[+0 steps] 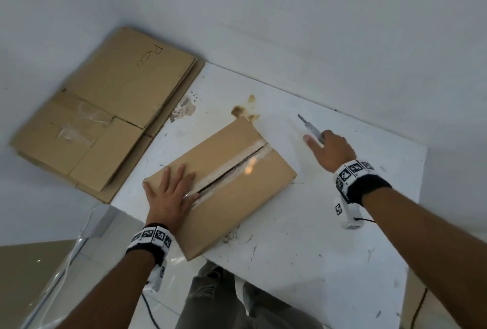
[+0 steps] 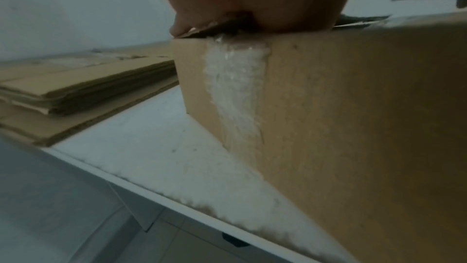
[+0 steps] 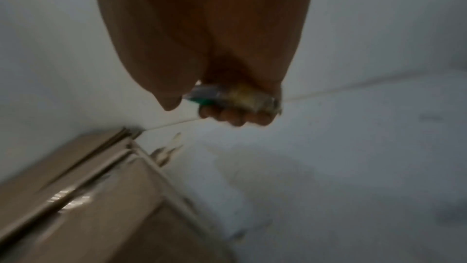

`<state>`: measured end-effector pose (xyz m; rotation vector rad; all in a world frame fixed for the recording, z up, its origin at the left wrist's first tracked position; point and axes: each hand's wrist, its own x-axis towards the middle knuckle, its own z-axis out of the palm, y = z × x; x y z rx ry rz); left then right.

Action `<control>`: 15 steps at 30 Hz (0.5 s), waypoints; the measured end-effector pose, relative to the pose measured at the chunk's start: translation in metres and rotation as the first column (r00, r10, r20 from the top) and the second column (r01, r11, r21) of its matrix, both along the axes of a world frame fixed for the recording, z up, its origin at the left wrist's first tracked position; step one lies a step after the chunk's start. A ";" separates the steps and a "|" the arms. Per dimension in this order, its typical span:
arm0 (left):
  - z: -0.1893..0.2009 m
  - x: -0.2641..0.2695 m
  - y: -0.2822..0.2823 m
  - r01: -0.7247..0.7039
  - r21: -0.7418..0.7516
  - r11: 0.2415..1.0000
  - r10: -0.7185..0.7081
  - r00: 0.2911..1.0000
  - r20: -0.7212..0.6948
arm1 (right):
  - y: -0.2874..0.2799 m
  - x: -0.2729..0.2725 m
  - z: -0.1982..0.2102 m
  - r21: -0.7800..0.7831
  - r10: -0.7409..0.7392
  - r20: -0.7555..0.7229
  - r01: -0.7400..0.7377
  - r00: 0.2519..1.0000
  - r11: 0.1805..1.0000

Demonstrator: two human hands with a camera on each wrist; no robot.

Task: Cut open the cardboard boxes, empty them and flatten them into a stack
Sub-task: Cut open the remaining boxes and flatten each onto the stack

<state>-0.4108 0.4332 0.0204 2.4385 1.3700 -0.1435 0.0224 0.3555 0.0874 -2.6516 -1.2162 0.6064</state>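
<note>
A brown cardboard box [image 1: 237, 189] lies on the white table [image 1: 329, 236], its taped top seam slit open along the middle. My left hand [image 1: 171, 194] lies flat on the box top near the seam, fingers straight; the left wrist view shows the box side [image 2: 353, 127] with tape on it. To the right of the box my right hand [image 1: 329, 149] grips a utility knife [image 1: 309, 126], blade pointing away over the table. The right wrist view shows fingers [image 3: 235, 117] curled round the knife handle [image 3: 235, 97].
A stack of flattened cardboard [image 1: 105, 107] lies at the table's far left corner, against the white wall. Brown stains [image 1: 242, 110] mark the table behind the box. My legs [image 1: 232, 302] show below the table's near edge.
</note>
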 end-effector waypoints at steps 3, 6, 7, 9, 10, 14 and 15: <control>0.000 -0.012 0.011 0.109 -0.002 0.994 -0.109 0.993 -0.038 | -0.013 -0.036 -0.008 0.013 0.002 -0.419 0.004 0.908 1.000; 0.015 -0.004 0.020 0.087 0.024 0.996 -0.084 0.991 -0.102 | -0.029 -0.081 -0.018 -0.006 -0.093 -0.667 0.120 0.739 0.993; 0.022 0.006 0.019 0.030 0.025 0.999 -0.026 0.990 -0.137 | -0.036 -0.093 -0.022 -0.024 -0.138 -0.749 0.182 0.648 0.983; 0.032 0.038 0.013 -0.065 0.010 0.998 0.066 0.987 -0.145 | -0.055 -0.116 -0.031 -0.077 -0.175 -0.881 0.231 0.439 0.970; 0.033 0.055 0.008 -0.064 0.001 0.998 0.064 0.992 -0.106 | -0.065 -0.126 -0.037 -0.088 -0.164 -0.904 0.203 0.395 0.975; 0.018 0.086 -0.003 0.022 0.003 1.000 -0.022 0.997 0.073 | -0.089 -0.147 -0.045 -0.115 -0.173 -0.955 0.239 0.239 0.964; 0.013 0.085 -0.003 0.019 0.011 1.000 -0.021 0.992 0.127 | -0.091 -0.147 -0.043 -0.104 -0.169 -0.960 0.276 0.225 0.956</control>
